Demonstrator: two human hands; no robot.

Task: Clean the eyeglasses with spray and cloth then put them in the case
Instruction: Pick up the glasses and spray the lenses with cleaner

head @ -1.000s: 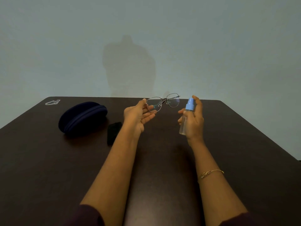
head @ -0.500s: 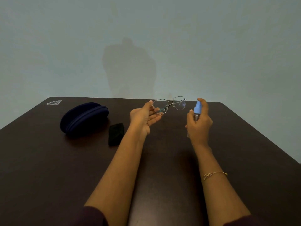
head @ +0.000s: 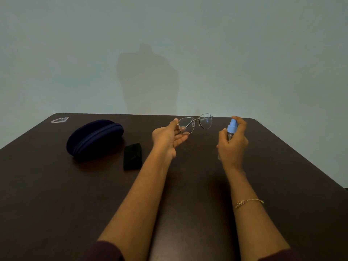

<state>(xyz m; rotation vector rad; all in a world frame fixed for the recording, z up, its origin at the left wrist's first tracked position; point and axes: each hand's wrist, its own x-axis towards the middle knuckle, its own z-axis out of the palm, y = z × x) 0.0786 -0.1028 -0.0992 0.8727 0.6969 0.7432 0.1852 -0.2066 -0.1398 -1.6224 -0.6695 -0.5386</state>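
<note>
The left hand (head: 166,136) is holding the glasses (head: 194,123) up above the dark bench (head: 56,194). Its thumb and fingers (head: 181,137) are pinching the left end of the frame. The glasses are stretching sideways, left to right, toward the other hand.

The right hand (head: 232,146) is wrapping its fingers around the spray bottle (head: 231,129). The bottle is standing up straight, with its blue top up and one finger resting on it. It is near the right lens, not touching.

The blue case (head: 94,139) is lying zipped shut on the bench. The black cloth (head: 132,156) is lying just beside it.
</note>
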